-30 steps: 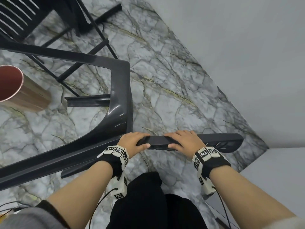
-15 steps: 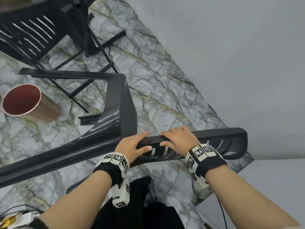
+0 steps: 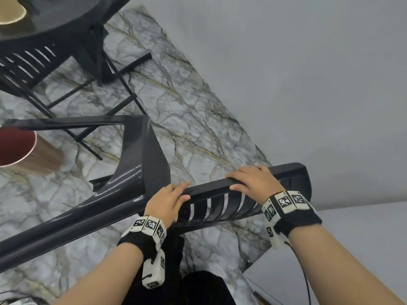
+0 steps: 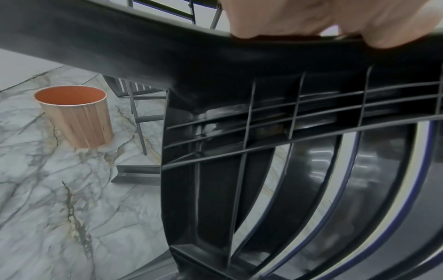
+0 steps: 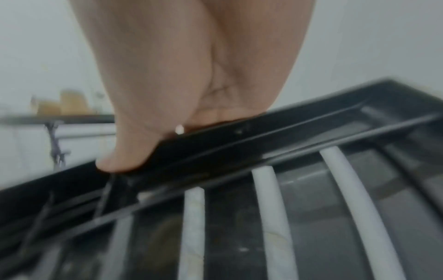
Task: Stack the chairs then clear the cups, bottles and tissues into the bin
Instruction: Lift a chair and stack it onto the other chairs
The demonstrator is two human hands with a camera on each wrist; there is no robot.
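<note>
A dark grey plastic chair [image 3: 141, 170] is tilted over the marble floor, its slatted backrest toward me. My left hand [image 3: 169, 200] grips the top rail of the backrest near the armrest corner. My right hand [image 3: 251, 180] grips the same rail further right, fingers curled over its edge. In the left wrist view the chair's ribbed underside [image 4: 275, 132] fills the frame under my left hand [image 4: 335, 20]. In the right wrist view my right hand [image 5: 191, 94] holds the backrest rail [image 5: 239, 144] above its slats. A copper-coloured bin [image 3: 19, 148] stands on the floor at the left; the bin [image 4: 76, 117] is empty.
A second black slatted chair [image 3: 28, 62] stands at the upper left, partly under a dark round table [image 3: 66, 18] with a paper cup [image 3: 11, 12] on it. A grey wall [image 3: 308, 84] runs along the right. A pale ledge [image 3: 352, 238] sits at the lower right.
Both hands have carried the chair upward and tipped it, so the backrest slats show more. My right hand slid further right along the rail. The table edge has come into view.
</note>
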